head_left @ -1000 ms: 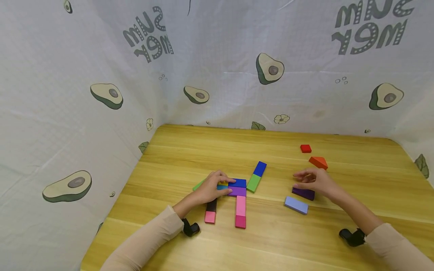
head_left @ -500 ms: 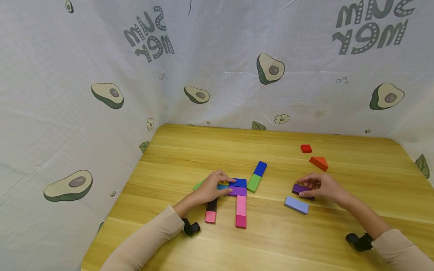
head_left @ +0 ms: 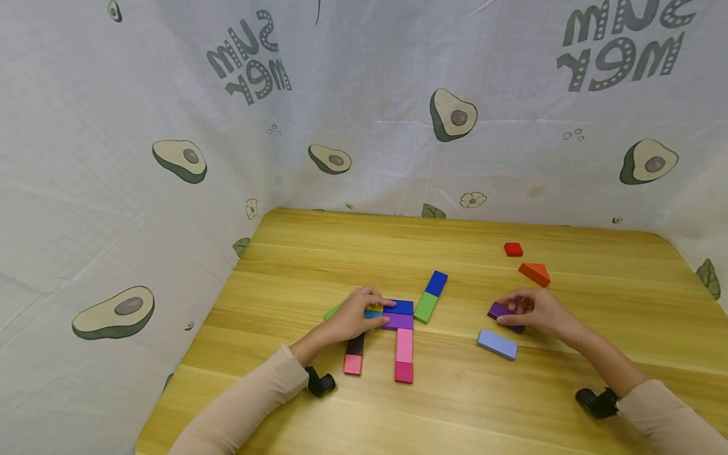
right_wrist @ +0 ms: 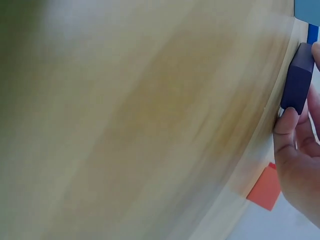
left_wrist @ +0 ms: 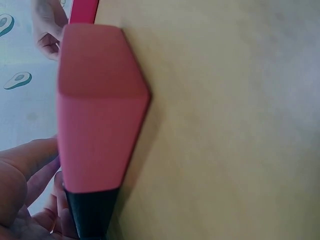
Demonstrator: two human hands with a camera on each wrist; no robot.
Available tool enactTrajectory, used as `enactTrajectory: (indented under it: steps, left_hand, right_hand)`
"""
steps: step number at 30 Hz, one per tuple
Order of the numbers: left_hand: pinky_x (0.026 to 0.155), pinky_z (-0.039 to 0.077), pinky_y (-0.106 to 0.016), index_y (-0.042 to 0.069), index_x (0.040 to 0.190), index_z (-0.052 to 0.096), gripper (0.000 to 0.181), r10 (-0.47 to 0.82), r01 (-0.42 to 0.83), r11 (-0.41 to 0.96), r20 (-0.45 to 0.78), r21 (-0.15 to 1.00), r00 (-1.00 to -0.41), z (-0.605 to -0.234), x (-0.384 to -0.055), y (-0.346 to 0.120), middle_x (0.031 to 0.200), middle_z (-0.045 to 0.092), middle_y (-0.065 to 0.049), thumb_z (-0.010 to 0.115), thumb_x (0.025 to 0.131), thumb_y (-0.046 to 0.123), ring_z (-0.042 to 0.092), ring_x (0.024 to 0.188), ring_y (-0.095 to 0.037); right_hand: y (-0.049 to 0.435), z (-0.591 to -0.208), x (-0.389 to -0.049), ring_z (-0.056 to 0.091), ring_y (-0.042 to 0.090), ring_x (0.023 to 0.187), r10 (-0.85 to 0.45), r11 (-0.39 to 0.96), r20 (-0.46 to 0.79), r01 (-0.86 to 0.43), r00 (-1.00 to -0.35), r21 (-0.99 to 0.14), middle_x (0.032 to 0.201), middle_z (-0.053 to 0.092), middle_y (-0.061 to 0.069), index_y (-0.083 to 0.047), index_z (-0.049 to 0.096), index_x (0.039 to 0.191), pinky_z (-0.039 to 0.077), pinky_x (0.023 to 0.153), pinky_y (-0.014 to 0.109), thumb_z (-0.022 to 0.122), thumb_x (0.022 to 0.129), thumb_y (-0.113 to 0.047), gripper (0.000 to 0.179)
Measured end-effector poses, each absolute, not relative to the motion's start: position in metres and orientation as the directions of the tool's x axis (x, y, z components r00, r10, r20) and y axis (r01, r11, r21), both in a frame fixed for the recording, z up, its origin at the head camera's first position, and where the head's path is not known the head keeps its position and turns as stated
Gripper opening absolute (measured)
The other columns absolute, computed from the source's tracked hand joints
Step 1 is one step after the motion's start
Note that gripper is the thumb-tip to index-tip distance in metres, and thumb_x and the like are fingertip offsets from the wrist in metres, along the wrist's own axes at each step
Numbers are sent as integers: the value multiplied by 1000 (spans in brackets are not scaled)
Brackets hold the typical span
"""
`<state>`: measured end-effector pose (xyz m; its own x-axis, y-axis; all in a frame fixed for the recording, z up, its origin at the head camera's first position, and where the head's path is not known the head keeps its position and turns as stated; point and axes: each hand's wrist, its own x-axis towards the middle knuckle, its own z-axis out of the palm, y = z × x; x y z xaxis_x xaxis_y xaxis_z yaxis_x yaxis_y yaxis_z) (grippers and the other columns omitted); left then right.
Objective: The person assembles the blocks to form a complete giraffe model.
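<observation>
My left hand (head_left: 348, 318) rests on the flat block arrangement, index finger on a blue block (head_left: 402, 307) and thumb on a violet block (head_left: 399, 321). It partly hides a yellow block, a light blue block (head_left: 372, 314) and a green block (head_left: 333, 311). Below it lie a black block (head_left: 355, 345) and a pink block (left_wrist: 95, 140), end to end. On the right, my right hand (head_left: 543, 313) pinches a dark purple block (right_wrist: 298, 82) between thumb and fingers. A lavender block (head_left: 497, 344) lies just in front of that hand.
A light pink block (head_left: 404, 345) and a magenta block (head_left: 404, 372) run toward me. Right of the arrangement, a green block (head_left: 426, 307) meets a dark blue one (head_left: 436, 283) at a slant. Farther back lie an orange triangular block (head_left: 534, 273) and a small red block (head_left: 513, 249).
My right hand has come down onto the dark purple block, taken it between thumb and fingers and shifted it slightly left. The left hand has stayed in place.
</observation>
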<state>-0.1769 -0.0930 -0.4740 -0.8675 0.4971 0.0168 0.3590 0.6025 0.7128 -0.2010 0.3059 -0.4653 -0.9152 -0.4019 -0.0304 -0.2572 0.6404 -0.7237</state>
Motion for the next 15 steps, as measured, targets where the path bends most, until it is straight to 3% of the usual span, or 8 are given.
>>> enactTrajectory:
  steps: [15]
  left_hand:
    - [87,39,-34,13,127,70,33,494,356,593,23,722,-869,-473,-175,-93,113,55,-1,70,95,20,47,106,-21]
  right_hand:
    - [303,-468,-209,52,15,71,-307,662,-42,-181,-951,-727,84,60,6,10,68,109,46,59,24,82,85,-18,39]
